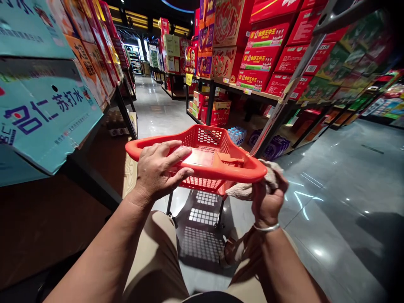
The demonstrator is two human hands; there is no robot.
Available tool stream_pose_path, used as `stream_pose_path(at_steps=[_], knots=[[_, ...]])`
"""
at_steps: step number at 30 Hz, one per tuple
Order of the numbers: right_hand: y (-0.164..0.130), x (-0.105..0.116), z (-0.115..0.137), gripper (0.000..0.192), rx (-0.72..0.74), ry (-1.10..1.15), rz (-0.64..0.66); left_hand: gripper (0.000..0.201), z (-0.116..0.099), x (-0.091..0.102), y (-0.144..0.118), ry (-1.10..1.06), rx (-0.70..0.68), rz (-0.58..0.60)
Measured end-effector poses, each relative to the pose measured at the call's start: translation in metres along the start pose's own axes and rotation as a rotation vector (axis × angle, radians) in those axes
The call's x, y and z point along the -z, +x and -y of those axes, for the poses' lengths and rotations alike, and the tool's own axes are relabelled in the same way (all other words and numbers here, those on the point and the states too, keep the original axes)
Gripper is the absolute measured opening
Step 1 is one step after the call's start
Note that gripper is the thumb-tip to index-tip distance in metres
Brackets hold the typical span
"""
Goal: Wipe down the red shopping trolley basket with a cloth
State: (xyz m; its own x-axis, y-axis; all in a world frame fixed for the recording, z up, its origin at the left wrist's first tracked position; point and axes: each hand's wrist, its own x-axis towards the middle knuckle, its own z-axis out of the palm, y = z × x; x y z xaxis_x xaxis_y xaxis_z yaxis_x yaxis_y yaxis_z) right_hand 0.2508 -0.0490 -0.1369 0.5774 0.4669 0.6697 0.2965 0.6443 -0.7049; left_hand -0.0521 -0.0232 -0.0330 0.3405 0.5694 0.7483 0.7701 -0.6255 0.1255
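A red plastic shopping cart [221,171] stands before my knees, its handle running across the middle of the view. My left hand [160,168] lies over the left part of this handle, fingers stretched across the clear panel [200,157] and thumb apart on the near rim. At the handle's right end, my right hand [268,200] is closed around a beige cloth [273,172]. The cloth touches the underside and outer end of the handle, and part of it hangs to the left. Some right fingers are hidden behind the cloth and slightly blurred.
Light-blue cartons [47,109] are stacked close on my left. Red boxes [261,54] fill a shelf ahead to the right, with bottled packs [236,135] below. A slanted metal bar [292,86] rises at the right. A shiny grey floor [341,185] extends along the aisle.
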Motion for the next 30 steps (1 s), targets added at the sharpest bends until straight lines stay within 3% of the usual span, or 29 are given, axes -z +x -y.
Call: stream_pose_path(at_steps=[3,5,8,11,13,17,20,22,25,27,30], knots=[[0.017,0.008,0.034,0.054,0.05,0.034,-0.008,0.052,0.008,0.003,0.0,-0.027,0.018,-0.026],[0.025,0.012,0.062,0.043,0.097,-0.022,0.149,0.049,0.012,0.005,-0.001,-0.042,0.032,-0.032],[0.034,0.013,0.099,0.033,0.291,-0.081,0.46,0.046,0.015,0.008,-0.002,-0.066,0.047,-0.027],[0.043,0.008,0.111,0.04,0.501,-0.086,0.708,0.044,0.015,0.01,-0.006,-0.082,0.063,-0.034],[0.047,0.005,0.103,0.038,0.495,-0.081,0.749,0.044,0.01,0.011,-0.009,-0.07,0.08,-0.055],[0.039,-0.002,0.076,0.027,0.287,-0.023,0.504,0.045,-0.011,0.01,-0.012,-0.034,0.095,-0.075],[0.02,-0.01,0.071,0.026,0.277,-0.081,0.228,0.043,-0.041,0.008,-0.011,-0.063,0.005,-0.092],[0.009,-0.015,0.074,0.027,0.295,-0.141,0.11,0.04,-0.066,0.006,-0.009,-0.118,-0.107,-0.071],[0.001,-0.016,0.074,0.026,0.345,-0.147,0.096,0.039,-0.101,-0.001,-0.007,-0.141,-0.223,-0.001],[0.003,-0.014,0.065,0.027,0.336,-0.119,0.094,0.047,-0.116,-0.007,-0.007,-0.091,-0.229,0.048],[0.013,-0.01,0.041,0.038,0.159,0.01,-0.004,0.055,-0.124,-0.014,-0.007,-0.01,-0.218,0.079]])
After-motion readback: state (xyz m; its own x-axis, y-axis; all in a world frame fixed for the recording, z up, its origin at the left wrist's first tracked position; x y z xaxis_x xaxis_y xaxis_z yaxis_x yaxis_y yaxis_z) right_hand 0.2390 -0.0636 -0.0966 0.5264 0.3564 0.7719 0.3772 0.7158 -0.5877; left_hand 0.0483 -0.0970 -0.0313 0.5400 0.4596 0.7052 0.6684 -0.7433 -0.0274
